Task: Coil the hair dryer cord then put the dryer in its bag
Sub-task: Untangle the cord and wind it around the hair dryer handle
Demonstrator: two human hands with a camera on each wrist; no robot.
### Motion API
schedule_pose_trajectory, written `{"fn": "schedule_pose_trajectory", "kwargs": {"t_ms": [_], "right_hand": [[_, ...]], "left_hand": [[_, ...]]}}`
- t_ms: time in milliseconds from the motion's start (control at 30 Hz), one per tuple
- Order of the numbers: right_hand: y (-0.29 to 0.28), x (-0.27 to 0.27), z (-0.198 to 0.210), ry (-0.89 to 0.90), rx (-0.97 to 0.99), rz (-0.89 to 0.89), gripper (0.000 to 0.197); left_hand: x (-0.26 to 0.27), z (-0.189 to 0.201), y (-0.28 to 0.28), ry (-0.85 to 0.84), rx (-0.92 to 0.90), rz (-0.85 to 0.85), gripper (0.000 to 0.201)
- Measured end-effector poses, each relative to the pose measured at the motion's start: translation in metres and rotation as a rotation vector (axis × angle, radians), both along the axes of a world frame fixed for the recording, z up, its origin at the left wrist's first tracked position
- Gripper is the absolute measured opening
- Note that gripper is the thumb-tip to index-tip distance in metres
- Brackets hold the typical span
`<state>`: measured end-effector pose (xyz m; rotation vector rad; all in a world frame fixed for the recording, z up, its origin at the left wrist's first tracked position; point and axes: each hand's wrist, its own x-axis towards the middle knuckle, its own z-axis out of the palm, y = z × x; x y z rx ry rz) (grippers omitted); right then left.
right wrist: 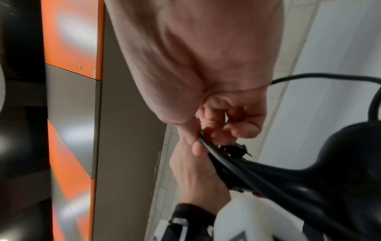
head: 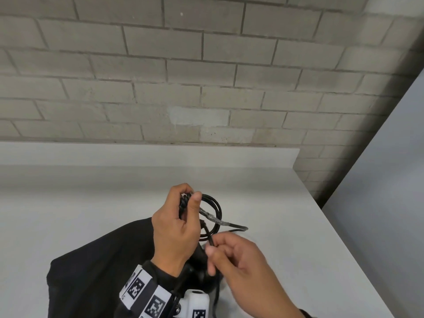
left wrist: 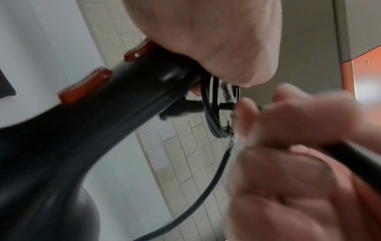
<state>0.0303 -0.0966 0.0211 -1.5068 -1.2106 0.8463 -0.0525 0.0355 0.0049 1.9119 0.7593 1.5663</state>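
My left hand holds the black hair dryer by the end of its handle and grips several loops of the black cord against it. The dryer has orange-red buttons on its handle, and in the head view its body is mostly hidden under my hands. My right hand pinches the loose cord just below the coil. A taped stretch of cord crosses the loops. The black bag lies flat on the table under and left of my left wrist.
The white table runs to a brick wall at the back. Its right edge slants down beside a grey floor strip. Orange and grey panels show in the right wrist view.
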Motion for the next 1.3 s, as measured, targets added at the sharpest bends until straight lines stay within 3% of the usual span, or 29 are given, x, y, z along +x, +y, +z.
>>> {"fn": "schedule_pose_trajectory", "kwargs": {"t_ms": [133, 233, 467, 533, 667, 733, 833, 900, 1033, 1167, 1300], "right_hand": [[-0.036, 0.024, 0.004, 0.039, 0.055, -0.061, 0.013], [-0.068, 0.047, -0.006, -0.034, 0.004, -0.139, 0.016], [-0.088, 0.079, -0.06, -0.411, -0.396, -0.257, 0.027], [-0.08, 0.077, -0.069, -0.53, -0.405, -0.322, 0.024], [-0.052, 0.068, -0.06, -0.609, -0.151, -0.42, 0.054], [-0.034, 0.058, -0.043, -0.628, -0.027, -0.332, 0.05], [-0.014, 0.047, -0.026, -0.588, -0.04, -0.141, 0.049], [-0.007, 0.044, -0.018, -0.557, -0.015, -0.068, 0.03], [-0.007, 0.045, -0.003, -0.717, 0.25, -0.147, 0.004], [-0.011, 0.047, 0.026, -0.897, 0.459, -0.207, 0.016], [-0.005, 0.05, 0.056, -0.871, 0.522, -0.208, 0.016]], "left_hand": [[0.0, -0.001, 0.004, -0.019, -0.022, 0.011, 0.02], [0.001, -0.002, 0.005, -0.03, -0.032, 0.012, 0.021], [0.001, -0.001, 0.002, -0.022, -0.026, -0.017, 0.022], [0.001, -0.001, 0.001, -0.023, -0.026, -0.024, 0.024], [0.001, 0.001, -0.005, -0.008, -0.01, -0.033, 0.031], [0.001, 0.001, -0.008, 0.003, 0.009, -0.042, 0.033], [0.002, 0.001, -0.01, 0.016, 0.012, -0.037, 0.029], [0.001, 0.002, -0.009, 0.012, 0.005, -0.026, 0.025], [0.002, 0.002, -0.006, -0.003, -0.017, -0.032, 0.019], [0.003, 0.003, -0.01, 0.007, 0.006, -0.054, 0.02], [0.004, 0.005, -0.017, 0.036, 0.091, -0.109, 0.025]]}}
